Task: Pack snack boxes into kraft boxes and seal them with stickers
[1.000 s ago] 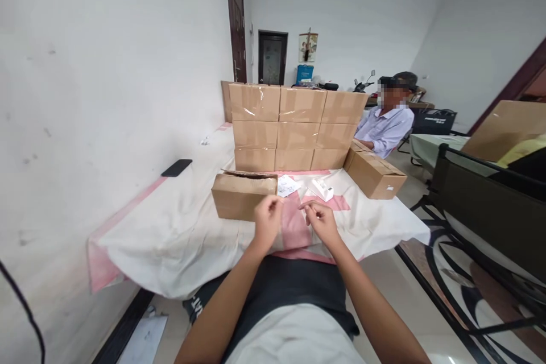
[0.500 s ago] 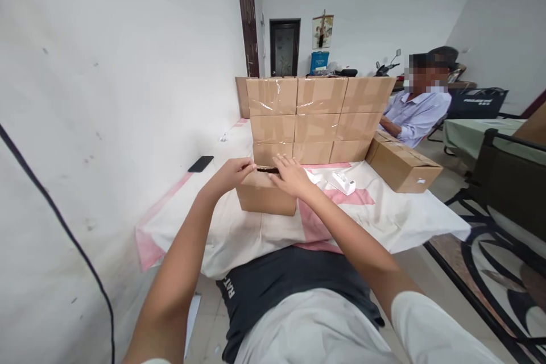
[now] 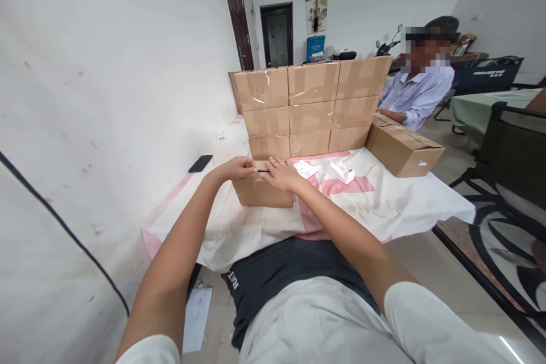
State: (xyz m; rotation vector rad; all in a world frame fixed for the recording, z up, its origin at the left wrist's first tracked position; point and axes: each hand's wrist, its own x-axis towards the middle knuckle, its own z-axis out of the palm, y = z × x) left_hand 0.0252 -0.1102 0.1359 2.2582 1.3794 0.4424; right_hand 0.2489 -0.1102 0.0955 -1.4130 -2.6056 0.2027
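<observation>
A small brown cardboard box (image 3: 264, 193) stands on the cloth-covered table in front of me, its top flaps almost meeting with a thin dark gap between them. My left hand (image 3: 239, 169) is at the box's top left corner, fingers curled and pinched together; whatever lies between them is hidden. Across the right part of the top, my right hand (image 3: 281, 173) lies flat with its fingers spread, pressing on the flap. Just beyond the box rises a stack of taped cardboard boxes (image 3: 311, 105) in rows.
A black phone (image 3: 200, 163) lies left by the wall. Right of my box are a paper sheet (image 3: 304, 168) and a small white object (image 3: 341, 172). A longer carton (image 3: 403, 148) sits at the table's right edge. Behind it sits another person (image 3: 420, 91).
The gap in the box top has narrowed as the flaps came down. My right hand has shifted slightly left and lies flatter. The camera view has tilted down a little.
</observation>
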